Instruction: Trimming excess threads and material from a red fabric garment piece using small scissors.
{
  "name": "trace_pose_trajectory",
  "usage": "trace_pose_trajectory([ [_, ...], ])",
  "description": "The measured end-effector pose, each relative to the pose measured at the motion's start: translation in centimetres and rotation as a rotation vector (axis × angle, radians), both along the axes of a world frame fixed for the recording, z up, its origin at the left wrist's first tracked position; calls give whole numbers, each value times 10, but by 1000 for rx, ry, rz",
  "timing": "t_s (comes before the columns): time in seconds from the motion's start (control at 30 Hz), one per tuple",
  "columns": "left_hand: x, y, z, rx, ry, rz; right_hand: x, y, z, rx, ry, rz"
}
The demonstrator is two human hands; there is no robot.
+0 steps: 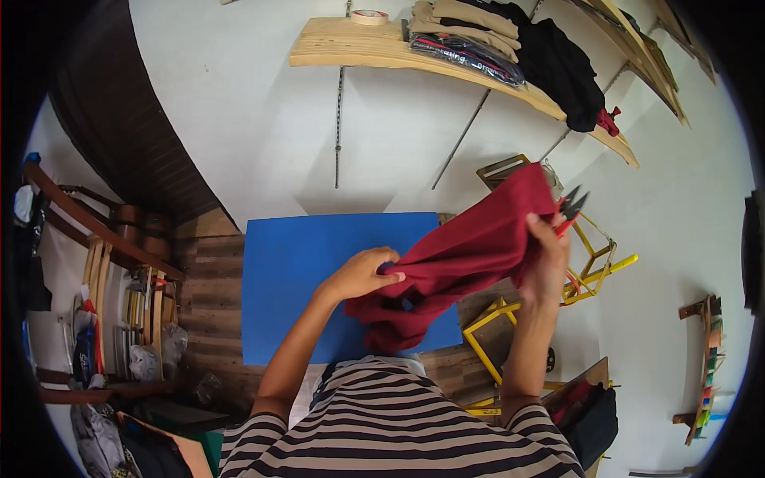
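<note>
A dark red cloth garment [472, 239] is stretched between my two hands above a blue tabletop [299, 257]. My left hand [364, 273] pinches the garment's middle part between thumb and fingers. At the garment's far right end, my right hand [547, 257] grips the fabric and also holds red-handled thread snips [572, 210], their dark blades pointing up and apart. The lower part of the garment hangs in folds near the table's front edge, close to my striped shirt. The fingers of my right hand are partly hidden by the fabric.
A wooden wall shelf [352, 52] ahead bears folded clothes [466, 24] and a tape roll [369, 17]. Yellow metal frames [502, 310] stand right of the table. A rack [101, 239] with assorted items is at the left. Black cloth [591, 424] lies at the lower right.
</note>
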State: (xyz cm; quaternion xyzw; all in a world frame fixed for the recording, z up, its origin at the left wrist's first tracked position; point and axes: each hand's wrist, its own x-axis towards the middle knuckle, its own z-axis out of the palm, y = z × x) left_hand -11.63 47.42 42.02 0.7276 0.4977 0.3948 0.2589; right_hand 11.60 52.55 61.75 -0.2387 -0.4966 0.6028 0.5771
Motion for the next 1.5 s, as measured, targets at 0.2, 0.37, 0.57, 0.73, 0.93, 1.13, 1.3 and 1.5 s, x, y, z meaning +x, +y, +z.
trace_pose_trajectory([
  [0.2,-9,-3,52,-235,-433,-195,43,33,28,127,70,-61],
  [0.37,14,-23,96,-379,-612,-320,62,53,20,201,110,-64],
  [0.57,0,-22,123,-211,-837,36,59,51,26,213,123,-50],
  [0.73,-23,-40,158,-87,-631,-11,44,43,53,218,79,-170],
  [0.93,-39,-26,115,-36,275,164,39,46,68,294,13,-229],
  [1.13,-62,-15,-17,-299,-169,130,33,57,91,329,148,-288],
  [1.3,-57,-37,-15,-439,-719,72,30,87,93,338,137,-333],
  [1.5,-83,-81,-23,-366,-712,-4,38,152,87,323,193,-400],
])
